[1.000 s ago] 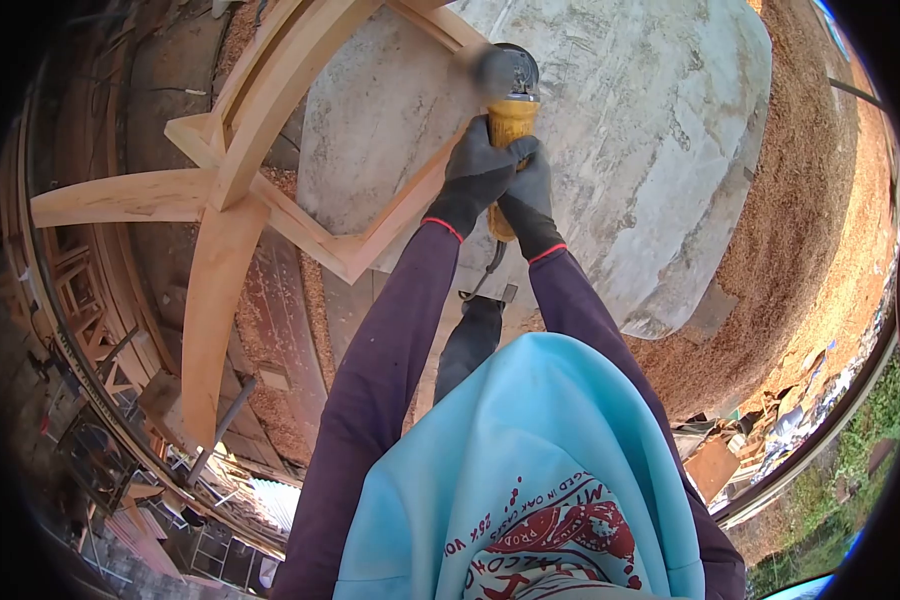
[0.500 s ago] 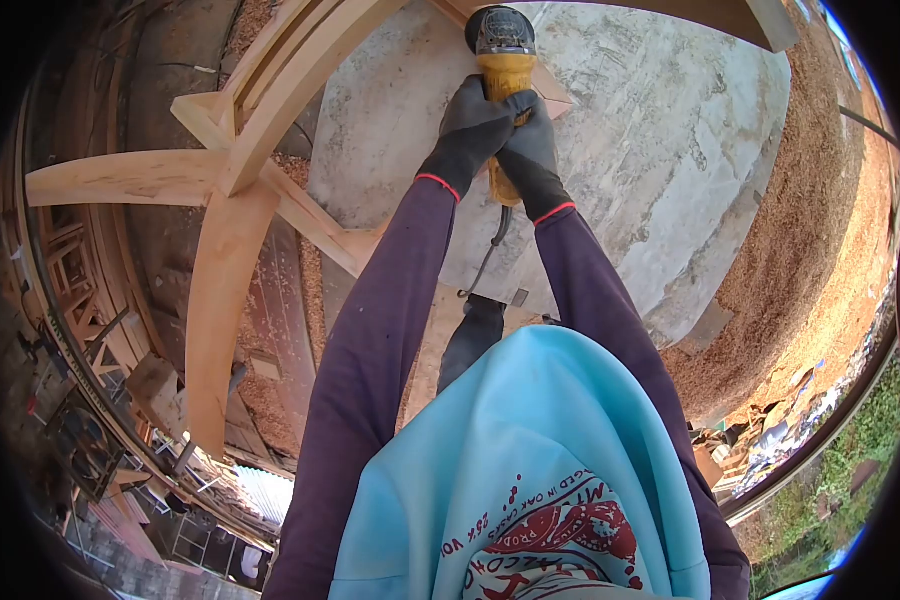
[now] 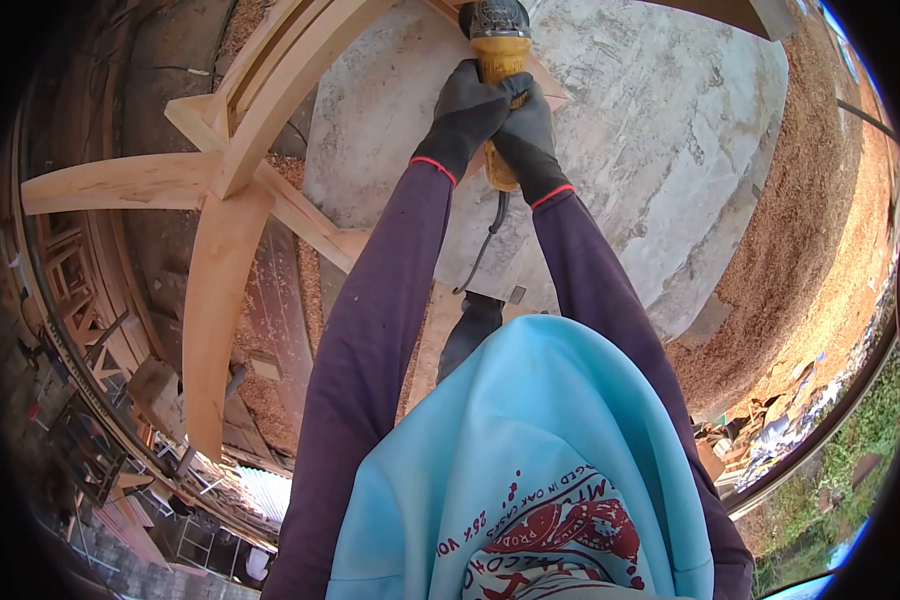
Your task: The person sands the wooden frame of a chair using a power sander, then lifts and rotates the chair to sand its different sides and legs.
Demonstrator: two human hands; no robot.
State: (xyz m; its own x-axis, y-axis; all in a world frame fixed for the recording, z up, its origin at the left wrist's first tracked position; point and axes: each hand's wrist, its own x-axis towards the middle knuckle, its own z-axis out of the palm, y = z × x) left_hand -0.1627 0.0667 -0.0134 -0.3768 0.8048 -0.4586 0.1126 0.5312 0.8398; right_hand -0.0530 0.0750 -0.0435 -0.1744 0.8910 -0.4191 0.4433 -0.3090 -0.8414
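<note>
A yellow and black angle grinder point(image 3: 501, 56) points away from me at the top of the view, its black head over a piece of wood near the upper edge. My left hand point(image 3: 466, 108), in a dark glove with a red cuff edge, is closed round the left side of its body. On the right side my gloved right hand point(image 3: 528, 135) wraps the handle, close against the left. Behind the hands, the grinder's cord point(image 3: 492, 243) trails down toward my body. The grinder's disc is hidden.
A curved wooden frame point(image 3: 232, 215) with several legs stands at the left. A worn grey board point(image 3: 660, 150) lies below the grinder. Wood shavings point(image 3: 805, 215) cover the ground at right. A broad wooden piece point(image 3: 765, 18) crosses the top right. My foot point(image 3: 473, 325) shows below.
The grinder and both hands have shifted slightly up and left in the view. Both hands keep their grip on it.
</note>
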